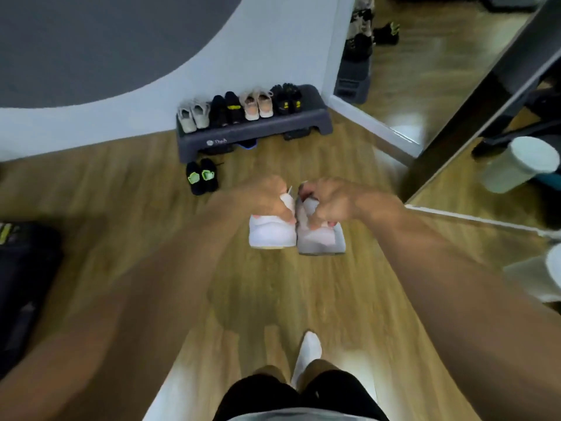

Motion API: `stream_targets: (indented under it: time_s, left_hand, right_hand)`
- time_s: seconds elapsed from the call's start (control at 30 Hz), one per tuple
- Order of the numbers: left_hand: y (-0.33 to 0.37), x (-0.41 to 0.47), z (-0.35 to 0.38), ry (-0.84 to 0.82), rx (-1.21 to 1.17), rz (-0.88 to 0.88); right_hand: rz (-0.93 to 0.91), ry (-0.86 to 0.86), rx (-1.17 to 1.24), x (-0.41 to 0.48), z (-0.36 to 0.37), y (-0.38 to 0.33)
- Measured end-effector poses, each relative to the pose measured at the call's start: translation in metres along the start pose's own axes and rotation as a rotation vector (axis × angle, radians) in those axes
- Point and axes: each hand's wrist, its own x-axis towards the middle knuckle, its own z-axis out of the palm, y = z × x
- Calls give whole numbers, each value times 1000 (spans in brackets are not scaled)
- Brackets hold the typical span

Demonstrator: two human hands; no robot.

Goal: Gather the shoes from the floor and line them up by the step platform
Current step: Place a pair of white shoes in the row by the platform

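Fingers (287,215) curl round a pair of white shoes (271,236), left hand (267,198) on one, right hand (332,202) on the other.

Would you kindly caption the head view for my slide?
Left grip and right grip hold white sneakers before the dark grey step platform.

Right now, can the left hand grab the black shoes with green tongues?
Probably not yet: the left hand grips a white sneaker, though the black shoes with green tongues lie near it.
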Motion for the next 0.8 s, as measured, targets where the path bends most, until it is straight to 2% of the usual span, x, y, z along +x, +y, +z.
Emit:
stream_targets:
  time_s: [0.07,0.2,0.4,0.5,0.7,0.8]
  left_hand:
    - [-20,16,-16,-3,-41,-56]
    - [-58,62,-37,108,-72,-105]
    - [-137,151,-65,245,-38,-133]
    - [-174,200,-84,203,22,-109]
    - [-238,294,-118,148,-93,-126]
    - [-265,346,-129,161,-132,-128]
  right_hand:
    - [-26,-25,-70,37,-17,-7]
    - [-51,-41,-233,110,-45,-24]
    - [-51,-44,-279,235,-75,-39]
    - [-40,-55,-208,297,-92,-42]
    - [37,-183,-260,421,-128,-58]
    - [6,-211,-284,481,-142,-52]
